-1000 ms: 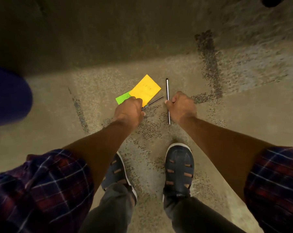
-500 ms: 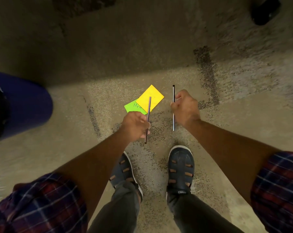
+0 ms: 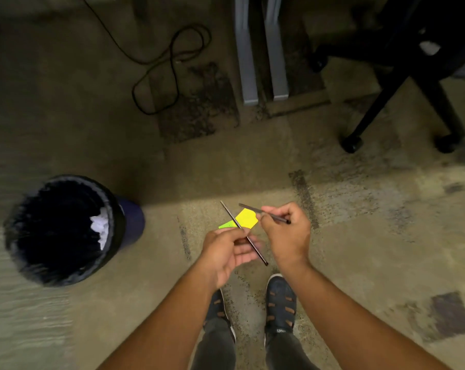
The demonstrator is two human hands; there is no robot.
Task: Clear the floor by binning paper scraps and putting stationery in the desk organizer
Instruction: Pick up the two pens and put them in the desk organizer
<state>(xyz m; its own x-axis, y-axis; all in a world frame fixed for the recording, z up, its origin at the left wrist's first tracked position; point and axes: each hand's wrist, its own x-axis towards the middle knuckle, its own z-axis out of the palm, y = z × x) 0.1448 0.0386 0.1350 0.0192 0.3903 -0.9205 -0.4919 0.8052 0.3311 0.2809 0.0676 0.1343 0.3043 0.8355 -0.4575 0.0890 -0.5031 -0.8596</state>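
My left hand point(image 3: 227, 253) grips a thin dark pencil point(image 3: 255, 251) that slants from upper left to lower right. In my right hand point(image 3: 286, 231) is a second dark pencil point(image 3: 250, 208), pointing left and slightly up. Both hands are raised above the floor in front of me. Below them a yellow paper note point(image 3: 246, 218) and a green paper note point(image 3: 226, 224) lie on the carpet, partly hidden by my left hand and its pencil. A dark bin point(image 3: 63, 231) with a black liner stands to the left, with white crumpled paper point(image 3: 100, 228) inside.
Two grey desk legs point(image 3: 260, 49) stand ahead, with a black cable point(image 3: 170, 57) looped on the floor to their left. An office chair's black wheeled base point(image 3: 402, 84) is at the upper right. My two dark shoes point(image 3: 280, 295) are below my hands.
Both hands lifted the pencils off the floor and rose with them. My view pulled up and back, so the bin, desk legs and chair came into sight. The notes stayed on the carpet.
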